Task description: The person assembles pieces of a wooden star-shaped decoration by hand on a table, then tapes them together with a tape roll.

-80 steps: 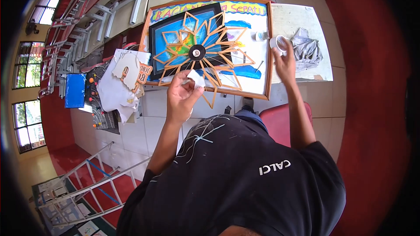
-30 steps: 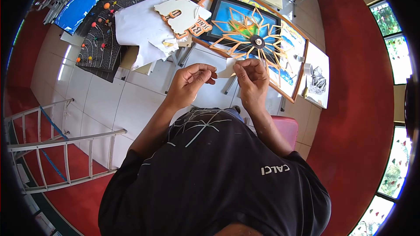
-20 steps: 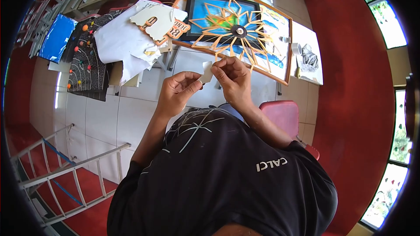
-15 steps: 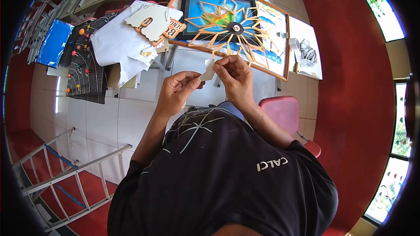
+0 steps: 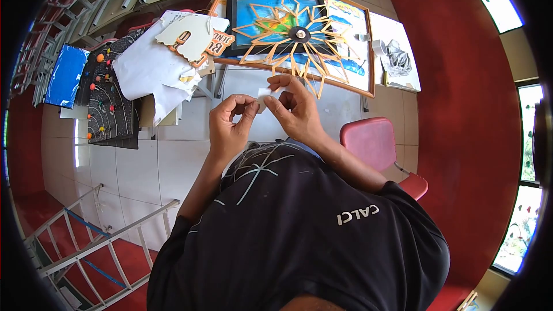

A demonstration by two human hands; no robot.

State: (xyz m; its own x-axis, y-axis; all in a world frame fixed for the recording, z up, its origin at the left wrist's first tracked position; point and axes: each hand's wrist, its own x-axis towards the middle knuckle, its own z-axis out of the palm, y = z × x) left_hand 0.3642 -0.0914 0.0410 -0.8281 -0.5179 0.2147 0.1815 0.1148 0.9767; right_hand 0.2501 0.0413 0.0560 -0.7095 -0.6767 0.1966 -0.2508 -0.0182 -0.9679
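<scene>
Pinched between both hands in front of the chest, over bare floor tiles (image 5: 173, 155): a small white scrap (image 5: 264, 94). Gripped at its left edge by the closed thumb and forefinger of the left hand (image 5: 230, 124), and at its right and top edge by the closed fingers of the right hand (image 5: 294, 109). Just beyond the knuckles, the near rim of a framed board (image 5: 370, 52), with the lowest tips of its stick star (image 5: 299, 34) close to the right hand. Farther right on the bench (image 5: 410, 78), well apart from the hands, a tape roll (image 5: 379, 47) beside a grey rag (image 5: 397, 57). To the left, white sheets (image 5: 144, 72) drooping over an edge. Open tiled room below and left of the hands; a red chair (image 5: 374, 144) near the right forearm, a ladder (image 5: 98, 242) far down left.
</scene>
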